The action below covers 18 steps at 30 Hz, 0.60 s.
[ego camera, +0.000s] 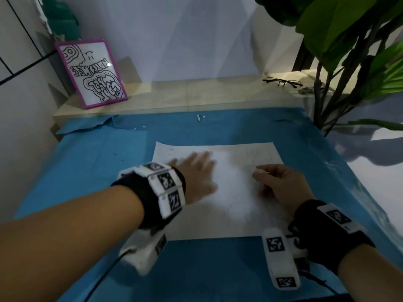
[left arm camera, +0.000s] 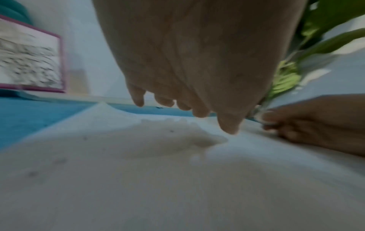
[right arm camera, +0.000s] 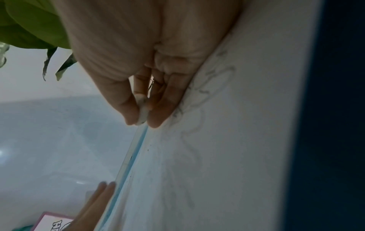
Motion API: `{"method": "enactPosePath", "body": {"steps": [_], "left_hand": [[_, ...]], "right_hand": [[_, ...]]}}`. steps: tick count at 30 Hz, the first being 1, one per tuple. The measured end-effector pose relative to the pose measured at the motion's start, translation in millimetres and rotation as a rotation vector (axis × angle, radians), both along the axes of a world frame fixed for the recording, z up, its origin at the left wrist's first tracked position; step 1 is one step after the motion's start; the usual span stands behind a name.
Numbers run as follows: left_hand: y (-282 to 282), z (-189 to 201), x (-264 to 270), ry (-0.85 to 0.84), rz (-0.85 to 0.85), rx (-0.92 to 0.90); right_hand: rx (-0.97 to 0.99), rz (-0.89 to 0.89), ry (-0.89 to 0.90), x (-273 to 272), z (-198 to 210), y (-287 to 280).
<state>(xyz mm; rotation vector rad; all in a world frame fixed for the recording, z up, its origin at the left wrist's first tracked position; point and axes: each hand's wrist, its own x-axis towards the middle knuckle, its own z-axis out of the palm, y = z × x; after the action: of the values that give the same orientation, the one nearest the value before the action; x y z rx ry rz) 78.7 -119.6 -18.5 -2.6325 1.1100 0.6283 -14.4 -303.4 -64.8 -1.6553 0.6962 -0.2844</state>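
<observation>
A white sheet of paper [ego camera: 231,192] with faint pencil marks lies flat on the blue table cover [ego camera: 87,162]. My left hand [ego camera: 196,171] lies over the sheet's left part with straight, blurred fingers [left arm camera: 197,111]. My right hand [ego camera: 281,182] rests on the right part of the paper [right arm camera: 237,140]. Its thumb and fingers pinch a small white eraser [right arm camera: 142,114] just above the faint pencil lines [right arm camera: 199,96]. In the head view the eraser [ego camera: 259,170] shows as a pale tip at the fingertips.
A purple-framed drawing [ego camera: 91,71] leans on the wall at the back left of a pale wooden shelf [ego camera: 185,94]. Black glasses [ego camera: 282,82] lie on the shelf's right end. A leafy plant [ego camera: 353,44] stands beyond the table's right edge.
</observation>
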Motion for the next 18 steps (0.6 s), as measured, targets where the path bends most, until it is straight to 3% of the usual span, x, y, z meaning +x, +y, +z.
{"method": "enactPosePath", "body": {"steps": [2, 5, 12, 18], "left_hand": [[0.3, -2.3, -19.0, 0.118, -0.148, 0.024], [-2.9, -4.6, -21.6, 0.231, -0.105, 0.051], [4.3, 3.7, 4.5, 0.155, 0.014, 0.135], [7.2, 1.5, 5.4, 0.146, 0.034, 0.165]], "right_hand": [[-0.022, 0.03, 0.0, -1.0, 0.8, 2.4], [-0.08, 0.103, 0.033, -2.4, 3.2, 6.4], [-0.299, 0.24, 0.185, 6.4, 14.2, 9.7], [-0.531, 0.456, 0.21, 33.1, 30.3, 40.0]]}}
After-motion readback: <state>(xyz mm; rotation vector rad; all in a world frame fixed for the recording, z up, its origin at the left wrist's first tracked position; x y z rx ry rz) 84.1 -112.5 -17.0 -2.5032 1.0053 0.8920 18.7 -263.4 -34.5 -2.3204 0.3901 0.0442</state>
